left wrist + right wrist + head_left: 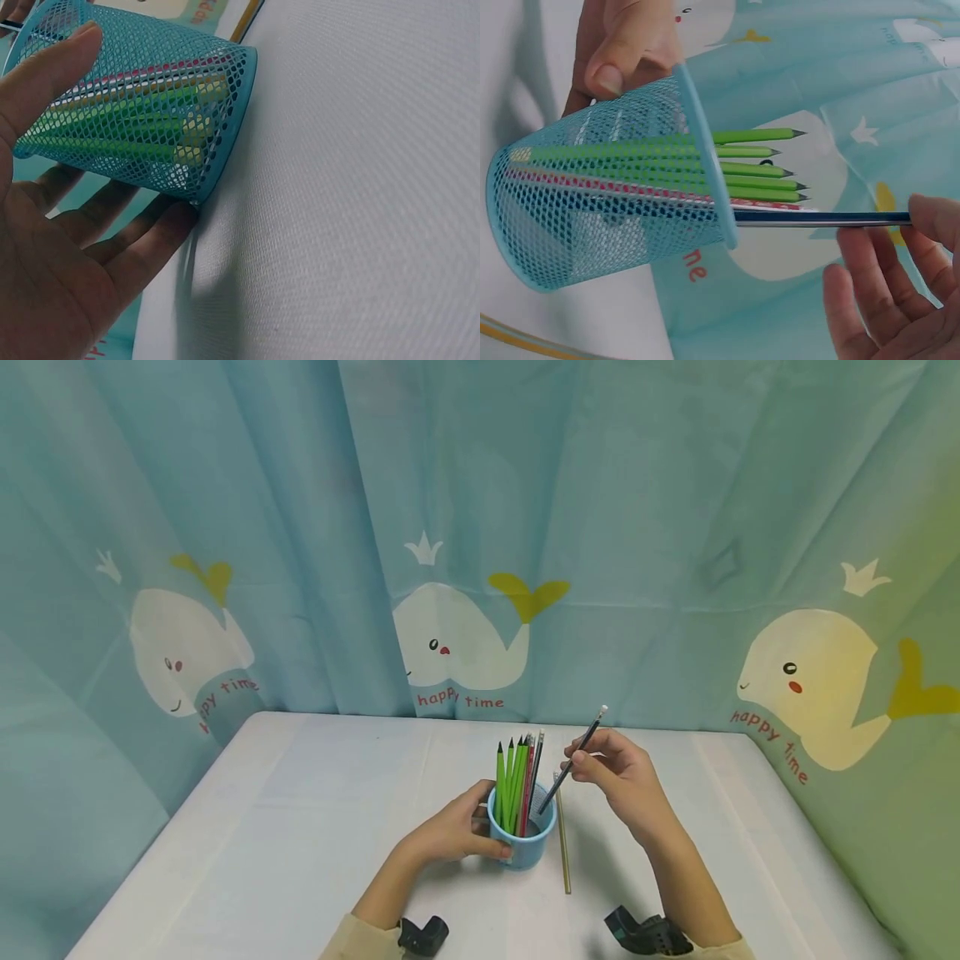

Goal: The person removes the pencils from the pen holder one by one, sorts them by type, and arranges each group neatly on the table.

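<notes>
A light blue mesh pencil cup [525, 857] stands upright on the table. My left hand [450, 831] holds it from the left, thumb on the near side and fingers round the far side. Inside lean several green pencils [761, 169] with their sharpened points up, along with a red-patterned pencil [531, 777] and a dark one. Between thumb and fingertips, my right hand [626, 781] pinches another dark pencil [573, 766]. Its white eraser end points up, and its lower end slants in at the cup's mouth.
A gold pencil [564, 852] lies on the white table [315, 843] just right of the cup. Behind the table's far edge hangs a blue-green curtain [637, 527] printed with whales. Dark straps with cameras [648, 935] sit on both wrists.
</notes>
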Tool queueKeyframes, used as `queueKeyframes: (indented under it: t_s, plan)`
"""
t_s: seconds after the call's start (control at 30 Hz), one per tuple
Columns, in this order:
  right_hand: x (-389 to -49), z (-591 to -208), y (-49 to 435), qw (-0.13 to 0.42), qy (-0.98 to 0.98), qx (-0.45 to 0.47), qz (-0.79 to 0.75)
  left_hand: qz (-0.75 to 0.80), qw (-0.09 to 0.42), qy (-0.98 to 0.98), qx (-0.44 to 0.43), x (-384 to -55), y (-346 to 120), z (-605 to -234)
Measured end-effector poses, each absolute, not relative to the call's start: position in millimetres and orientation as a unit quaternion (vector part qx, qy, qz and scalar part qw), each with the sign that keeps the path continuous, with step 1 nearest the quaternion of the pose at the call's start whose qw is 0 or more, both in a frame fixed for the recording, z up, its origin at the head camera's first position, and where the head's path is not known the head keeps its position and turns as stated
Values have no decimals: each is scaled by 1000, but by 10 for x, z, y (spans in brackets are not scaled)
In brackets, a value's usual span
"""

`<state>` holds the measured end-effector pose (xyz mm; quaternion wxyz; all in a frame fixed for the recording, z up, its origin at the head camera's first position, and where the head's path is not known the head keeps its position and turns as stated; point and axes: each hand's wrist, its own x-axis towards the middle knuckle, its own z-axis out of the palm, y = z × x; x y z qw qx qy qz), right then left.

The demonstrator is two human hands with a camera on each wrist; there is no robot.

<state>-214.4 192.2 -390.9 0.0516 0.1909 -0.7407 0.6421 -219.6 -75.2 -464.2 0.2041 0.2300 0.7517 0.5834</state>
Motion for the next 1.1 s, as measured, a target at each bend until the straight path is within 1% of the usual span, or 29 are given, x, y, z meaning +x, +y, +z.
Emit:
queueKeyframes:
  t_s: [0.37,0.53,0.73,1.1]
  plan:
    - [-2120,-3860,2042,58,-695,159,699,589,209,745,233,-2178,-742,-4657]
    - [-2162,-3845,2103,59,-684,161,709,587,208,747,235,-2209,-740,-4651]
    - [-2219,-3886,2163,31,-694,163,701,578,204,755,232,-2219,-758,-4647]
    - [-2257,-3959,2248,-9,-761,135,634,582,212,750,233,-2217,-763,-4650]
